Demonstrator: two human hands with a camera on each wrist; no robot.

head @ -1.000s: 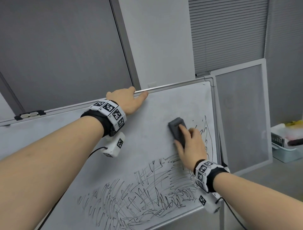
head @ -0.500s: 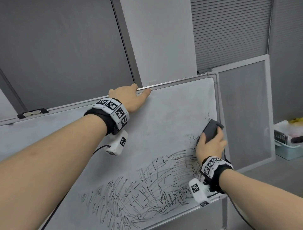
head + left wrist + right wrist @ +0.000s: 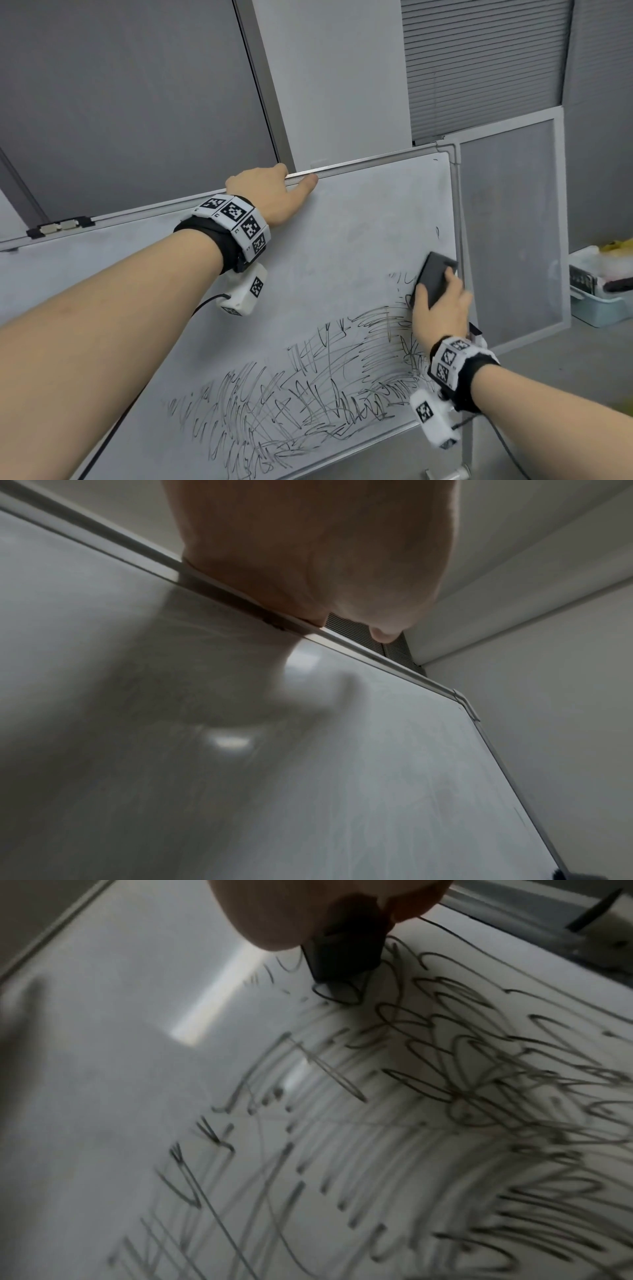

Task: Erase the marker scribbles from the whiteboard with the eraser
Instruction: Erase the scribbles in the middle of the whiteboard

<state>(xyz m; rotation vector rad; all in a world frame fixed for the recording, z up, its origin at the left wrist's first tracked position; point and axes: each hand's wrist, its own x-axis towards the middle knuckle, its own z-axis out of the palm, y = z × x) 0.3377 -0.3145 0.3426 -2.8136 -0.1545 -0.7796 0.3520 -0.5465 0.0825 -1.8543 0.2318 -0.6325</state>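
A tilted whiteboard (image 3: 342, 260) fills the middle of the head view. Black marker scribbles (image 3: 308, 387) cover its lower part, sharp in the right wrist view as scribbles (image 3: 462, 1096). My right hand (image 3: 440, 305) grips a dark grey eraser (image 3: 432, 278) and presses it flat on the board near the right frame; the eraser (image 3: 346, 947) shows under my fingers. My left hand (image 3: 270, 195) holds the board's top rail (image 3: 359, 164), fingers curled over it, thumb on the front. In the left wrist view the left hand (image 3: 308, 561) clamps that rail (image 3: 103, 538).
A grey framed panel (image 3: 510, 219) leans behind the board's right edge. A pale blue bin (image 3: 599, 291) with clutter stands on the floor at the far right. Grey wall panels (image 3: 120, 102) and blinds (image 3: 479, 61) rise behind. A cable (image 3: 513, 455) hangs from my right wrist.
My right hand swept the eraser from the board's middle rightward to the right frame, wiping scribbles along the upper right, then held near there. The left hand kept its hold on the top rail.
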